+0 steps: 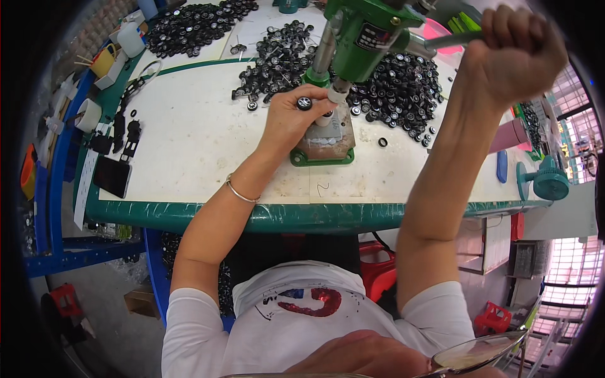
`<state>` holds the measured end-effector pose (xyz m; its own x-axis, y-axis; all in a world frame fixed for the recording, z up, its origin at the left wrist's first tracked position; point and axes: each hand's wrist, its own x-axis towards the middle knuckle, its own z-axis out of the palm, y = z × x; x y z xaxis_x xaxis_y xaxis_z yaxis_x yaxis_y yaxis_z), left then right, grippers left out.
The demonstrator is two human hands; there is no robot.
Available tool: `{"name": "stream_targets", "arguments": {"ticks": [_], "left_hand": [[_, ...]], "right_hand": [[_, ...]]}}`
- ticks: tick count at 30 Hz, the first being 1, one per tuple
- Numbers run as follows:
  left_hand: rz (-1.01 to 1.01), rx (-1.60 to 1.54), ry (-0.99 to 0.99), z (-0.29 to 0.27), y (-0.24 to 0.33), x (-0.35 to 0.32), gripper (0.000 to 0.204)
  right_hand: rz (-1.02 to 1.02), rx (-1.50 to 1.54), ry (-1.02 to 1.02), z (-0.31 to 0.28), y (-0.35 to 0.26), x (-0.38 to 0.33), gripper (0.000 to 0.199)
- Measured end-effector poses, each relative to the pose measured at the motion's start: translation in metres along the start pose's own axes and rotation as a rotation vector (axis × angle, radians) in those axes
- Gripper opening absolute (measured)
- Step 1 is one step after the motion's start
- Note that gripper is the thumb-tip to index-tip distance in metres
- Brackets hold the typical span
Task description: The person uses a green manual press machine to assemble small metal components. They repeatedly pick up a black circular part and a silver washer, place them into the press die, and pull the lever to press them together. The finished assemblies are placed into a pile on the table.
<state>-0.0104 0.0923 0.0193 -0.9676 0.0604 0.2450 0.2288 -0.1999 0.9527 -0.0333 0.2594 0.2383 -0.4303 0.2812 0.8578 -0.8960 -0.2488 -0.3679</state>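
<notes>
Fingers (315, 101) of the left hand (291, 120) pinch a small wheel (304, 103) right under the ram of the green press (353, 38), so they could get nipped if the right hand (513, 50), fisted around the lever (441, 41), pulls too soon. The white table (189, 138), green-edged, carries heaps of black wheels (403, 88) toward its far edge and a phone (112, 176) at its left edge, with blue racking (57, 189) beyond.

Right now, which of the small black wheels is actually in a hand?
The small wheel pinched in the left hand fingers beside the green press ram. All the others lie loose in piles on the table.
</notes>
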Motion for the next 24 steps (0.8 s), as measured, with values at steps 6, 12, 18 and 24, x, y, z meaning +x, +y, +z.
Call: {"name": "stream_targets", "arguments": {"ticks": [6,12,18,24], "left_hand": [[-0.045,-0.038,-0.021,0.001,0.004,-0.003,0.028],[-0.002,-0.012,-0.157,-0.001,0.012,-0.002,0.026],[0.004,-0.023,-0.017,-0.002,0.005,0.004,0.023],[0.16,0.415,0.123,-0.055,-0.008,0.013,0.011]], "right_hand": [[-0.011,-0.046,-0.007,0.009,-0.004,-0.007,0.026],[0.311,0.155,-0.356,-0.047,0.036,0.064,0.023],[0.595,-0.15,-0.113,-0.011,0.112,0.073,0.022],[0.685,-0.028,-0.123,-0.029,0.099,0.036,0.028]]}}
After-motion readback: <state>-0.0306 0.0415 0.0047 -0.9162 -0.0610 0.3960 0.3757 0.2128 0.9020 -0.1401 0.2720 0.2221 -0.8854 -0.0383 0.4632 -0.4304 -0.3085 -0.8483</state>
